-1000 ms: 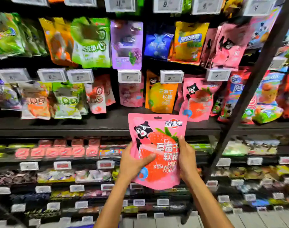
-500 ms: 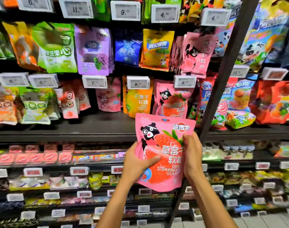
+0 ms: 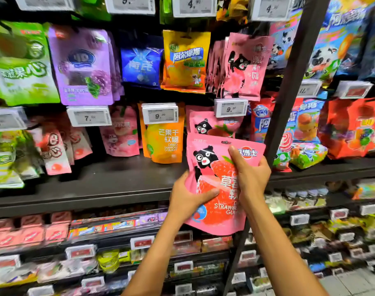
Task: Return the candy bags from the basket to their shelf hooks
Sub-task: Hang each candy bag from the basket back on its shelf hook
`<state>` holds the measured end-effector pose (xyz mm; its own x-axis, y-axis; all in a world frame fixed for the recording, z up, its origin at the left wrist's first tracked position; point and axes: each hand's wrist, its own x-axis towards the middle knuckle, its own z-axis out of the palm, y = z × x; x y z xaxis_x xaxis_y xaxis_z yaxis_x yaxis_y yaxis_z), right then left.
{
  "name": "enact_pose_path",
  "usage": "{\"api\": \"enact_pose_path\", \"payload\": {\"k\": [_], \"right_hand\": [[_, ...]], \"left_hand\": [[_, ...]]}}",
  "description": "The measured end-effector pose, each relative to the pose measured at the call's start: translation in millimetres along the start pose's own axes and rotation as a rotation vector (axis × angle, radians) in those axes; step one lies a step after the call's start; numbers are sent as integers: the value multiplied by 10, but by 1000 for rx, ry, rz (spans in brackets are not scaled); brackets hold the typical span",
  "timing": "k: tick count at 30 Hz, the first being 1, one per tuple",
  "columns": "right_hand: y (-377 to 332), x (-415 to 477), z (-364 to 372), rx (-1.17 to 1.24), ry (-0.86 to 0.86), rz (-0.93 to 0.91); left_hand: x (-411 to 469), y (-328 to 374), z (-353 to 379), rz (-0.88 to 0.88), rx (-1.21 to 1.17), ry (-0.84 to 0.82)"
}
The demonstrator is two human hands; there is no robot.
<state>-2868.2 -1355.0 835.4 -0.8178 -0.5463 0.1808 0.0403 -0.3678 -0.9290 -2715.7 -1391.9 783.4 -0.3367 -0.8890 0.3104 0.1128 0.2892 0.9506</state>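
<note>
I hold the pink strawberry gummy bag (image 3: 212, 174) upright in both grips, just left of the black upright post (image 3: 289, 103). Its top right corner comes right up to the post, though I cannot tell whether they touch.

My left grip (image 3: 188, 197) takes the bag's lower left part: the thumb lies flat across the printed strawberry on the front, and the fingers are hidden behind the pouch, so it pinches the bag between them. My right grip (image 3: 250, 176) pinches the right side, on the edge nearer the post. The thumb runs up the front towards the top and the fingers curl round that edge. The bag's face is turned to me, with the bear print showing between my two grips. The hang hole (image 3: 226, 142) at the top is clear of both.

Left of the post and higher up, a matching strawberry bag (image 3: 212, 124) hangs under a 9.90 price tag (image 3: 231, 107). Further left of the post hangs an orange mango gummy bag (image 3: 164, 142). The dark shelf board (image 3: 96, 184) runs leftward from the post.
</note>
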Motion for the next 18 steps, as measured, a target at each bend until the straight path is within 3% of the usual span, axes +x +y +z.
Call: {"api": "enact_pose_path", "payload": {"k": [8,18], "right_hand": [[93,535,207,-64,49,72],[96,1023,459,-57,-32,63]], "left_hand": [[392,-45,163,2,-36,27],[763,-34,348,8,-19,135]]}}
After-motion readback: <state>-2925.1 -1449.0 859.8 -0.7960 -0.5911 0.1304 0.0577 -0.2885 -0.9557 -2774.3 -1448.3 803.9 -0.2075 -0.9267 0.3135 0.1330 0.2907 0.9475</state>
